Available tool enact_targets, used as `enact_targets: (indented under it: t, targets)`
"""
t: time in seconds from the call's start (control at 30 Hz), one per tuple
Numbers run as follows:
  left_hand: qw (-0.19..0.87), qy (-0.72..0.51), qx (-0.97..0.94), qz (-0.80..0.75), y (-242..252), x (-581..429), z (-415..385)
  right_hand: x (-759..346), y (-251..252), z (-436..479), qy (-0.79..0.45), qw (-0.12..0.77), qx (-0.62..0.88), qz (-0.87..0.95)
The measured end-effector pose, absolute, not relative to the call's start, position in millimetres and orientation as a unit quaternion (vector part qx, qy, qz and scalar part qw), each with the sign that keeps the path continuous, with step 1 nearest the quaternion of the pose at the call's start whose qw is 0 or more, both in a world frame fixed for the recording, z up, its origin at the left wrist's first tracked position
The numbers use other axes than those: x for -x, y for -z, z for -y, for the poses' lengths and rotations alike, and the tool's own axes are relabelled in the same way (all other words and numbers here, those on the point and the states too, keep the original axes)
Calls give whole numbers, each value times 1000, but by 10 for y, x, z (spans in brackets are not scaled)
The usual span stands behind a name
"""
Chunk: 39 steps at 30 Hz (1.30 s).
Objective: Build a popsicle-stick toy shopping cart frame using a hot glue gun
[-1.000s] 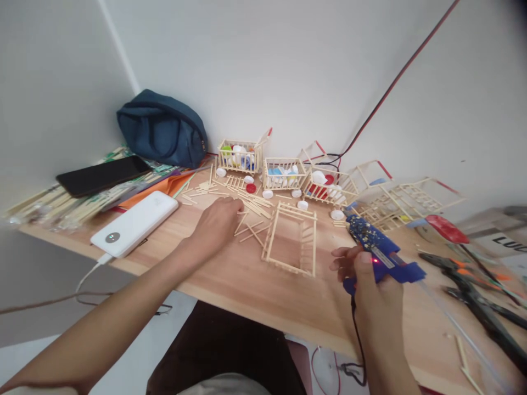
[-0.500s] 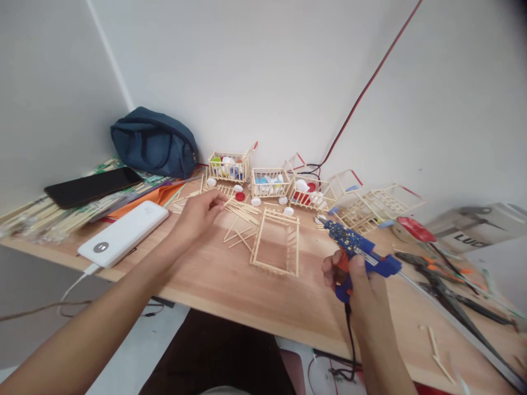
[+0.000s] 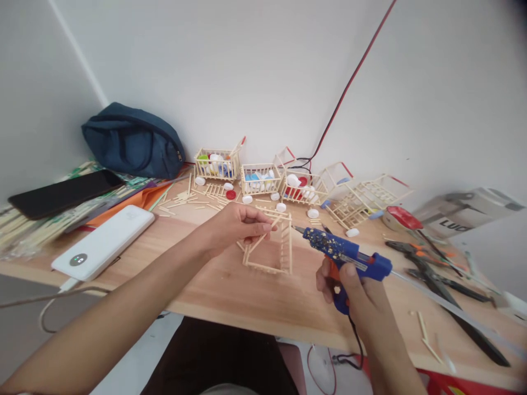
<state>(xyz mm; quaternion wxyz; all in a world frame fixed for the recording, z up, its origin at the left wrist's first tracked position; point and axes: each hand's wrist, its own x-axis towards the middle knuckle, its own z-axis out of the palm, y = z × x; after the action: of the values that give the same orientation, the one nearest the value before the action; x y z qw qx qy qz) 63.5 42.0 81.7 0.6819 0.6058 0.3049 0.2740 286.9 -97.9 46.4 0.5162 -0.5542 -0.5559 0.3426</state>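
My left hand (image 3: 241,225) pinches a thin wooden stick (image 3: 267,233) above a rectangular stick frame (image 3: 287,247) lying on the wooden table. Fingers and forearm hide the frame's upper left part. In my right hand (image 3: 349,288) is a blue glue gun (image 3: 343,247) speckled with glitter, its nozzle pointing left, close to the frame's top right corner. Behind them stand small stick carts with bottle-cap wheels, among them one cart (image 3: 260,186) with blue and white pieces inside. Loose sticks (image 3: 181,200) are scattered left of the carts.
On the left lie a white power bank (image 3: 102,241), a black phone (image 3: 66,192) and a blue pouch (image 3: 134,140). Pliers (image 3: 424,269) and a red-topped container (image 3: 403,218) are on the right. A red and black cable (image 3: 349,82) runs down the wall.
My left hand has moved right from the loose sticks to above the frame, carrying a stick. The glue gun's nozzle is now nearer the frame. The view has shifted slightly.
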Motion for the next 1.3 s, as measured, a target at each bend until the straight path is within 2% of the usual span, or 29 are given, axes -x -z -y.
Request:
enact_targets:
  t: [0.2,0.43,0.8,1.3]
  targets:
    - [665,-264,-619,-323,-838,-626,-397,-2815,-523,948,-341,519,559,550]
    - [727,-238,-567,-304,-789,-630,-357,-2744,-524,983,-333,490,576,563]
    - [763,-222,-527,-300,-804,-609,-274,-2664,-569,982,-319,483,577,576]
    - [763,-217,-530,-299,-857,-556,-219,-2635,-563,1025,-303,478,597,569]
